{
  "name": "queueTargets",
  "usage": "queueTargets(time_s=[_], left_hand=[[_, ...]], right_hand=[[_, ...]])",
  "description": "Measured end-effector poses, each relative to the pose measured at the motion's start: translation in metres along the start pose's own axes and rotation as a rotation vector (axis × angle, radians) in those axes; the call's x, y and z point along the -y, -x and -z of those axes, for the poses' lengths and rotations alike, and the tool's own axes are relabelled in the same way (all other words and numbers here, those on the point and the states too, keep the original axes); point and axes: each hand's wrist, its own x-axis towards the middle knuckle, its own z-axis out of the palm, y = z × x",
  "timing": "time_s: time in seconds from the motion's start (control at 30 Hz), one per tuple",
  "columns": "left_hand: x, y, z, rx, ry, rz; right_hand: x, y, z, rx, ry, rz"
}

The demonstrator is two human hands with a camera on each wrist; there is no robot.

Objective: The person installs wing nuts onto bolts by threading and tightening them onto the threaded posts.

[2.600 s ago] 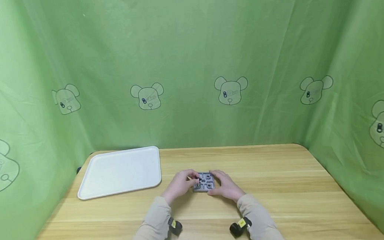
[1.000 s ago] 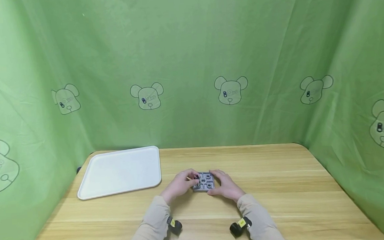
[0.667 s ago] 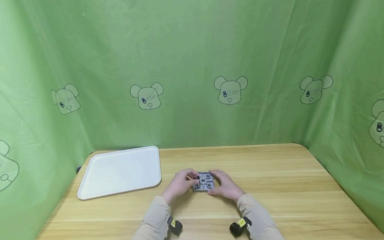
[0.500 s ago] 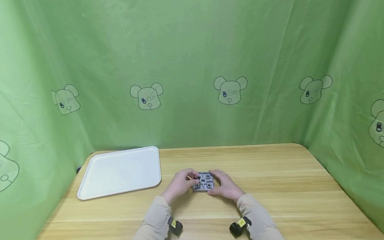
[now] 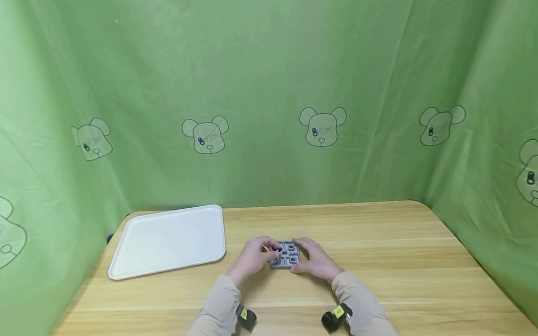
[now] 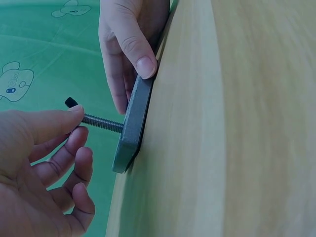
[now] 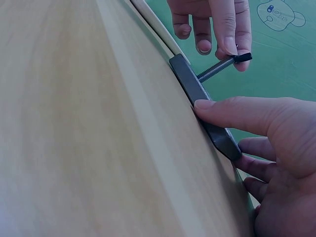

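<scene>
A grey square metal block [image 5: 286, 261] with several round holes lies flat on the table between both hands. A threaded bolt [image 6: 102, 123] with a black head stands up from the block's left part. My left hand [image 5: 252, 257] pinches this bolt just below its head between thumb and forefinger, its other fingers loosely curled beside it. From the opposite side, my right hand [image 5: 316, 261] grips the block by its edges. In the right wrist view, the right thumb [image 7: 232, 112] presses along the block's near side and the other fingers are partly hidden behind it.
A white tray [image 5: 168, 242] lies at the back left of the wooden table [image 5: 372, 244]. Green curtains [image 5: 269, 173] with bear drawings hang behind and along both sides. A black wrist camera sits on each sleeve.
My left thumb and fingertips shift slightly around the bolt, and its black head shows at slightly different spots between them. The block and my right hand stay in place.
</scene>
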Motion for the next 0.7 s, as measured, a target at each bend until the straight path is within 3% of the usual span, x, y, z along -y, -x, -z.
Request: queueTargets(time_s=[0.43, 0.7], left_hand=[[0.003, 0.0, 0.0001, 0.012, -0.005, -0.042], [0.0027, -0.0002, -0.0003, 0.002, 0.002, -0.033]], right_hand=[[-0.0009, -0.0008, -0.001, 0.001, 0.002, 0.006], [0.0019, 0.0003, 0.0006, 0.004, -0.027, 0.003]])
